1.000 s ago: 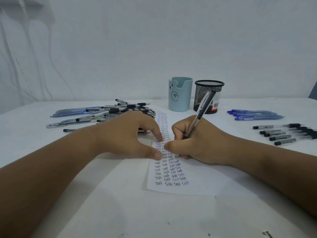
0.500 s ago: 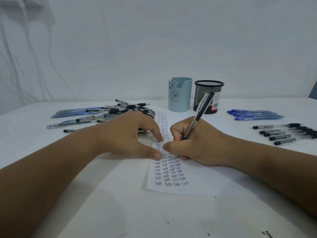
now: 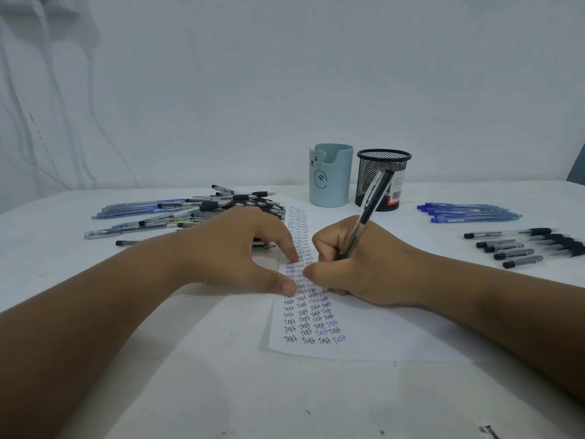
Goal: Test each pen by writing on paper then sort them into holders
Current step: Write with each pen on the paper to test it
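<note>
I see my right hand (image 3: 364,264) with its fingers curled round a clear black-tipped pen (image 3: 368,213), its tip hidden behind the hand, over the paper (image 3: 380,331) on the white counter (image 3: 221,391). My left hand (image 3: 240,248) rests spread, thumb and forefinger pressing the sheet's left edge. Columns of "Test" in black and blue ink run down the paper. Behind stand a pale blue holder (image 3: 330,175) with a bear face and a black mesh holder (image 3: 381,175) bearing a barcode label, its print too small to read. Untested pens (image 3: 190,213) lie heaped at left; blue pens (image 3: 468,212) and black pens (image 3: 522,245) lie in rows at right.
</note>
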Tool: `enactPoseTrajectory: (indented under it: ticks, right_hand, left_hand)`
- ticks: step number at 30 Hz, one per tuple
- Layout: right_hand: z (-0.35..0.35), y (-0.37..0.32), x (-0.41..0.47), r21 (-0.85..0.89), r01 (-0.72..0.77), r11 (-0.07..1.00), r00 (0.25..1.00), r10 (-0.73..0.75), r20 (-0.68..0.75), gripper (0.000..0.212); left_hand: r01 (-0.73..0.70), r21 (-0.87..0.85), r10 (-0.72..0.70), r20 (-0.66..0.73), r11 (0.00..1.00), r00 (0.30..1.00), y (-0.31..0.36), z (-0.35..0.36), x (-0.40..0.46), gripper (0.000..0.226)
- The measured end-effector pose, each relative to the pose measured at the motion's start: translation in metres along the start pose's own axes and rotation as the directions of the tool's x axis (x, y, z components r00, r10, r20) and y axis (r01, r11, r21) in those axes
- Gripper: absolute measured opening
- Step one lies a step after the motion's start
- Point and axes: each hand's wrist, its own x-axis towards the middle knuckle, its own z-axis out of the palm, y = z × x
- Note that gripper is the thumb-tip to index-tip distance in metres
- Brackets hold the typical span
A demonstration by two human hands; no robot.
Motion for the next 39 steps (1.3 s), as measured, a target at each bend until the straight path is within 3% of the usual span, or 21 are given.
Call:
enactPoseTrajectory:
  ticks: [6,17,24,31,34,37,39]
  right_hand:
    - [-0.001,0.000,0.001,-0.052,0.032,0.998,0.999,-0.034,-0.027,0.042]
    - [0.000,0.003,0.002,-0.077,0.072,0.994,0.997,-0.074,-0.026,0.041]
    - [-0.002,0.008,0.004,-0.014,0.023,1.000,1.000,-0.023,-0.021,0.042]
    - [-0.001,0.006,0.004,-0.036,0.091,0.995,0.996,-0.091,-0.014,0.043]
    - [0.000,0.011,0.005,0.022,0.065,0.998,0.997,-0.064,-0.036,0.046]
    - [-0.002,0.012,0.007,0.238,0.054,0.970,0.994,-0.031,-0.101,0.048]
    - [-0.006,0.010,0.011,0.247,0.070,0.966,0.986,-0.030,-0.163,0.050]
  left_hand:
    - [-0.004,0.000,0.004,0.006,1.000,1.000,-0.003,0.001,0.001,0.059]
    - [-0.005,0.006,0.005,0.010,1.000,1.000,-0.003,0.001,0.001,0.058]
    - [-0.004,0.010,0.004,0.009,1.000,1.000,-0.003,0.001,0.001,0.057]
    - [-0.005,0.010,0.005,0.014,1.000,1.000,-0.003,0.001,0.001,0.059]
    - [-0.010,0.009,0.010,0.013,1.000,1.000,-0.003,0.001,0.001,0.058]
    - [-0.004,0.011,0.004,0.008,1.000,1.000,-0.003,0.000,0.000,0.057]
    - [-0.001,-0.001,0.001,0.013,1.000,1.000,-0.001,-0.001,0.000,0.054]
